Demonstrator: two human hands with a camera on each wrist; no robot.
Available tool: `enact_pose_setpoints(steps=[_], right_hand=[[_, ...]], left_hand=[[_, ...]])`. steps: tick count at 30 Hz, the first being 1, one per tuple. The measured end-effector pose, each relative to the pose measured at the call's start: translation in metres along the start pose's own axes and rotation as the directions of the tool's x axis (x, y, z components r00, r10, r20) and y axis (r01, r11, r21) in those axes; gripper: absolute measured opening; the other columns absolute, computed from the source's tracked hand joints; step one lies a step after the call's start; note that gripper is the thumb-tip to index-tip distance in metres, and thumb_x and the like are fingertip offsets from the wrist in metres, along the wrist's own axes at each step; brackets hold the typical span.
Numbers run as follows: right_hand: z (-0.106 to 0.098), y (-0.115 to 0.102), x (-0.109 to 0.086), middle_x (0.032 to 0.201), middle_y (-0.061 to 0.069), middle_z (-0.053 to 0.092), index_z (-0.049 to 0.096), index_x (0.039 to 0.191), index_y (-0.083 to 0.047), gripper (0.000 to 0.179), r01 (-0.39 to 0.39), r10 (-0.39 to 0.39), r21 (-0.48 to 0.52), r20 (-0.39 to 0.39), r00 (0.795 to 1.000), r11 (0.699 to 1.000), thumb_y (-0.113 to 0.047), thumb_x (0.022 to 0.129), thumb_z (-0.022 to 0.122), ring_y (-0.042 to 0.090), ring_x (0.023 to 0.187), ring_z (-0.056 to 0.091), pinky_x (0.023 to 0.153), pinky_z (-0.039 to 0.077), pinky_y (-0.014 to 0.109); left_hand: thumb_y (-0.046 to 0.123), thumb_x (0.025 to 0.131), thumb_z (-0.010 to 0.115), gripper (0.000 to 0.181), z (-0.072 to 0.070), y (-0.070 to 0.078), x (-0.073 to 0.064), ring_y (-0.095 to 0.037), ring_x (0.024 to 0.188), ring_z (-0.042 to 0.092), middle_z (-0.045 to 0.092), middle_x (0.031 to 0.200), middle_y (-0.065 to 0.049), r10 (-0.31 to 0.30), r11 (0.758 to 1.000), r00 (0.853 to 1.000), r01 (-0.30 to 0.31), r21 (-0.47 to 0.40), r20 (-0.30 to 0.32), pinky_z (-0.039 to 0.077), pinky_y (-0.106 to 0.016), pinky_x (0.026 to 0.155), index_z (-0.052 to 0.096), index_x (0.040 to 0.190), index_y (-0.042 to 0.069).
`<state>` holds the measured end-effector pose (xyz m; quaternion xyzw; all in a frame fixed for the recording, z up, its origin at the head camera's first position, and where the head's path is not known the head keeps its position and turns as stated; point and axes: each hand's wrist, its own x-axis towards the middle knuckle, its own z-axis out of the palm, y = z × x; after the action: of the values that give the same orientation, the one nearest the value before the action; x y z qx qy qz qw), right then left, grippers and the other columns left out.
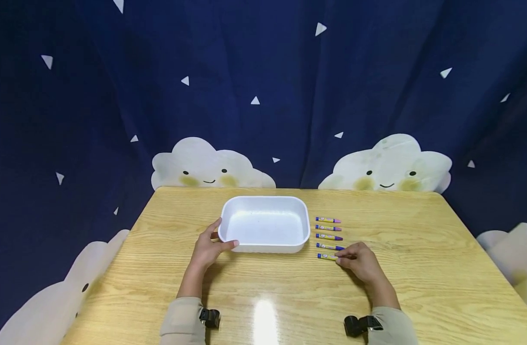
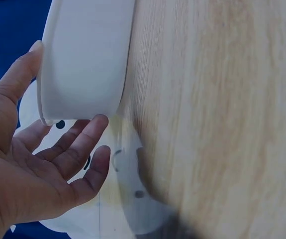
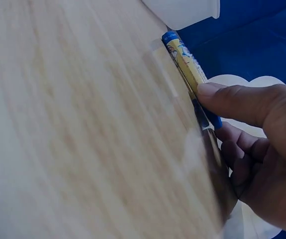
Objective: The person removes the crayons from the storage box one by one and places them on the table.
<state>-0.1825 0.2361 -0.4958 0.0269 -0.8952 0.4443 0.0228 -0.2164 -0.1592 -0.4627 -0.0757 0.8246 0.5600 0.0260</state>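
Observation:
A white rectangular tub (image 1: 263,227) rests on the table. My left hand (image 1: 209,247) grips its near left corner, thumb over the front rim and a finger along the left side. From the left wrist, more fingers (image 2: 78,154) show slightly bent by the tub's end wall (image 2: 85,59). To the tub's right, my right hand (image 1: 361,261) pinches the right end of a crayon (image 1: 326,257) with a yellow wrapper and blue end. In the right wrist view the thumb lies on this crayon (image 3: 185,59), which is close along the tabletop; its tip is hidden by the fingers.
Beyond the held crayon lie several others in a column, among them a blue crayon (image 1: 328,246), a purple crayon (image 1: 328,236) and a pink crayon (image 1: 327,220). The wooden table (image 1: 298,297) ends at a dark blue curtain (image 1: 289,62) with cloud prints.

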Motion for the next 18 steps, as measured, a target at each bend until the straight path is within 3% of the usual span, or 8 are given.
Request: enact_pose_setpoints(steps=[15,18], right_hand=[[0.0028,-0.0020,0.0025,0.095,0.012,0.051,0.073,0.089,-0.001,0.010,0.012,-0.012,-0.020,0.016,1.000,1.000,-0.002,0.079,0.072,0.028,0.089,0.050,0.078,0.040,0.042],[-0.0016,-0.0052,-0.0007,0.099,0.012,0.053,0.072,0.095,-0.001,0.014,0.009,-0.008,-0.013,0.035,0.999,1.000,-0.008,0.083,0.070,0.028,0.090,0.052,0.077,0.042,0.042]], left_hand=[[0.022,0.072,0.081,0.091,-0.0040,0.0028,0.0026,-0.034,0.102,0.052,0.051,0.117,-0.025,0.028,0.997,0.999,-0.030,0.074,0.033,0.042,-0.043,0.080,0.029,0.146,0.008],[0.020,0.073,0.080,0.093,-0.0048,0.0035,0.0006,-0.036,0.105,0.052,0.048,0.122,-0.027,0.041,0.998,0.998,-0.044,0.054,0.046,0.043,-0.044,0.082,0.026,0.147,0.007]])
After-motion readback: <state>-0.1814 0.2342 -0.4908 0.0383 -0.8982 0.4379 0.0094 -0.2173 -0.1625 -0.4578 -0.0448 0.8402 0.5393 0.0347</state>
